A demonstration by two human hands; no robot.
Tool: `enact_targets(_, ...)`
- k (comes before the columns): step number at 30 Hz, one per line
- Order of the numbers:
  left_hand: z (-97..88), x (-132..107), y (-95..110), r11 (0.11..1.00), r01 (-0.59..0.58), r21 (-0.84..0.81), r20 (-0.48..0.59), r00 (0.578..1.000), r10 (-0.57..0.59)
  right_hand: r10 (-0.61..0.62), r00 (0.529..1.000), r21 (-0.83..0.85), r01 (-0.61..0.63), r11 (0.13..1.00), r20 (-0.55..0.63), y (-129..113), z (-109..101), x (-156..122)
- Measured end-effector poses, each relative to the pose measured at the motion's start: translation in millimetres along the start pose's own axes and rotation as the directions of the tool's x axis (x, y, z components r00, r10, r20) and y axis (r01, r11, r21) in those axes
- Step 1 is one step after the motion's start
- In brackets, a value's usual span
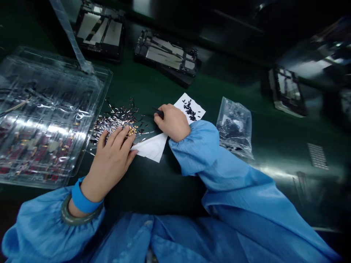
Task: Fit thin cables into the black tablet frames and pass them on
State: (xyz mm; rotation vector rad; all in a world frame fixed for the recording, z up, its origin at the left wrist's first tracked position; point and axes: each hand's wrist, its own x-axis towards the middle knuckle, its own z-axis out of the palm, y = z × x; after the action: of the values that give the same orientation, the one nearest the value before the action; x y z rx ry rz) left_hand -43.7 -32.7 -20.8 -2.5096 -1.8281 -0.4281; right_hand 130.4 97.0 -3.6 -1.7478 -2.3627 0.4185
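Fingers of left hand (111,164) slightly spread, palm down, tips on near edge of pile of small strips (109,124); thumb at tip of folded white sheet (150,148). Right hand (174,122) curled closed, gripping dark tool (159,113), pile just left of it. Left forearm angled in from lower left, blue wristband (85,199) on wrist; right forearm from lower right, knuckles up, hand pointing left, beside white paper (178,103) bearing black bits (189,109).
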Motion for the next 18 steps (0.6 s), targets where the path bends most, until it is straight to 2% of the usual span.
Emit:
enact_targets(2, 0.2, -0.5, 0.2, 1.000, -0.004, 0.010, -0.003, 1.000, 0.004, 0.014, 1.000, -0.009, -0.014, 1.000, 0.018, 7.8, -4.0, 4.0)
enact_targets(4, 0.1, -0.8, 0.3, 1.000, -0.007, 0.010, -0.003, 1.000, 0.007, -0.025, 1.000, 0.034, 0.025, 0.999, 0.013, 15.9, -9.2, 7.4)
enact_targets(7, -0.5, -0.9, 0.5, 1.000, -0.012, 0.003, 0.002, 1.000, 0.012, -0.121, 0.992, 0.106, 0.117, 0.987, 0.028, 27.0, -16.3, 12.0)
enact_targets(12, -1.5, -0.6, 1.1, 1.000, -0.025, 0.001, -0.013, 1.000, 0.025, -0.298, 0.945, 0.131, 0.282, 0.951, 0.131, 38.1, -18.6, 18.0)
enact_targets(15, -1.6, -0.9, 1.1, 0.999, -0.031, 0.021, -0.014, 0.999, 0.032, -0.299, 0.941, 0.117, 0.283, 0.952, 0.156, 36.6, -17.4, 19.1)
enact_targets(18, -1.7, -1.2, 1.1, 0.998, -0.031, 0.045, -0.018, 0.999, 0.032, -0.216, 0.956, 0.110, 0.197, 0.974, 0.197, 26.1, -16.6, 13.9)
